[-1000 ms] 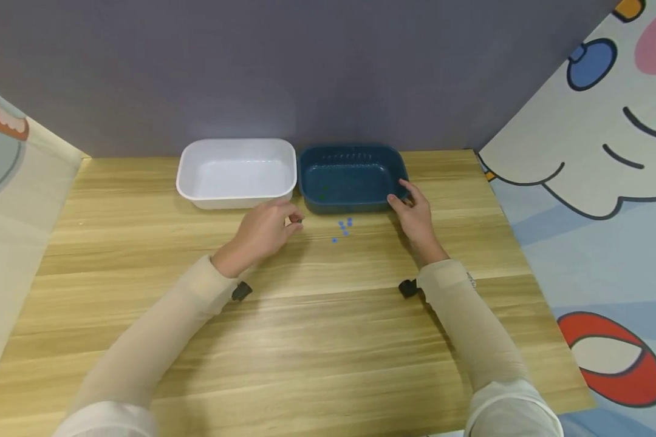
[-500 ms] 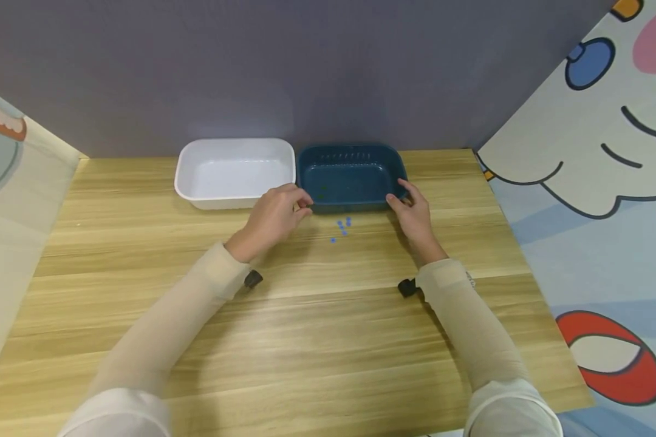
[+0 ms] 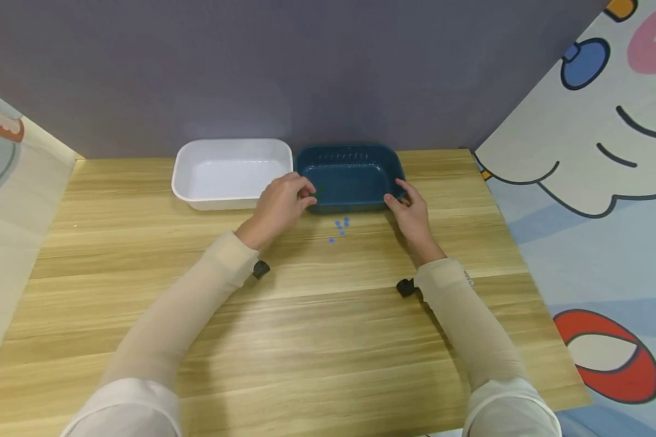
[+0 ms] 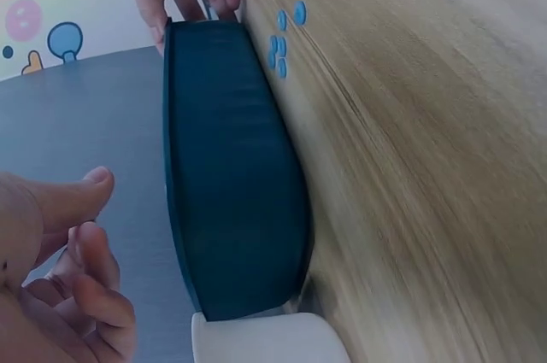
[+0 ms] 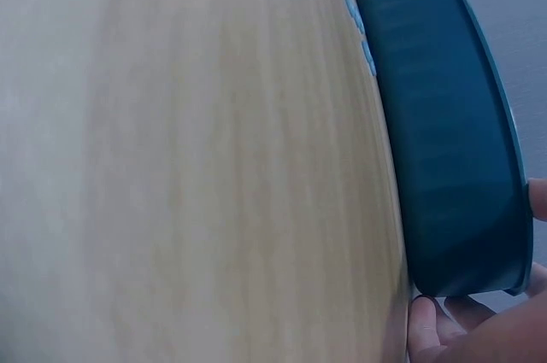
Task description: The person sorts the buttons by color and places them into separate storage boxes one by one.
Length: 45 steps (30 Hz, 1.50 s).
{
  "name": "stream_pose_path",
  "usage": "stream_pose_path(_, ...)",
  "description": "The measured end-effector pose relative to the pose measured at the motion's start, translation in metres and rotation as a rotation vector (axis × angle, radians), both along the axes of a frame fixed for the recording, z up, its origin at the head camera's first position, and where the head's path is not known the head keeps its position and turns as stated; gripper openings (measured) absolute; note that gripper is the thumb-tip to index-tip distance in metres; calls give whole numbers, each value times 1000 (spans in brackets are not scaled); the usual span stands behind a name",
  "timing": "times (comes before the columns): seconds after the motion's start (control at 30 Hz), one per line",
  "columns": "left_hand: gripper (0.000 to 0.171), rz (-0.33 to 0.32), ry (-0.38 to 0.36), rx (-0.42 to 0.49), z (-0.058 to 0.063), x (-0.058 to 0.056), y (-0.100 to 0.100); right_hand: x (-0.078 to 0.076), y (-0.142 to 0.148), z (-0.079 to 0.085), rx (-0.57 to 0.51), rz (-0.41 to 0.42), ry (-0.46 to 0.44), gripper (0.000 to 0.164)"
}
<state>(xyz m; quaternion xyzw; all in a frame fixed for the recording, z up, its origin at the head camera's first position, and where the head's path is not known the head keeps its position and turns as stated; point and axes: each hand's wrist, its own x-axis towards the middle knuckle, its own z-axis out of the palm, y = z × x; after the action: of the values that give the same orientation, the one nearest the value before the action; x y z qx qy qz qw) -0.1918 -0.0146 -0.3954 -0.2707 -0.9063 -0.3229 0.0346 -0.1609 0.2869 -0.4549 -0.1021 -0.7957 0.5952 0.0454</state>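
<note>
My left hand is over the near left corner of the dark teal plastic bin. Its thumb and index finger pinch a tiny dark piece, mostly hidden between the tips in the left wrist view. My right hand holds the bin's right end, with the thumb at the near corner and a finger over the rim. Small green bits lie inside the bin on the left. Several small blue pieces lie on the table just in front of the bin.
A white plastic bin stands directly left of the teal one. Behind both rises a grey partition. The wood-grain table ends at a wall with cartoon drawings on the right.
My left hand has moved up and right from the table in front of the bins to above the teal bin's edge, carrying the tiny piece. My right hand has stayed at the bin's right end.
</note>
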Motion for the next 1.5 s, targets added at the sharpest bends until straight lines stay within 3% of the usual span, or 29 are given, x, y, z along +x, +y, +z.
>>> stream_pose_path(0.33,21,31,-91,8,-2,-9,18,5,-9,14,-26,6,-63,61)
stream_pose_path(0.67,28,29,-87,7,5,-14,28,1,-5,-1,-3,-14,3,61)
stream_pose_path(1.1,17,39,-81,0,12,-10,6,0,-3,5,-20,-11,-14,62)
stream_pose_path(1.33,14,64,-50,-18,13,-4,-16,13,-14,33,-4,10,-28,60)
stream_pose_path(1.5,13,59,-59,-24,13,0,-23,16,-16,37,-6,12,-41,60)
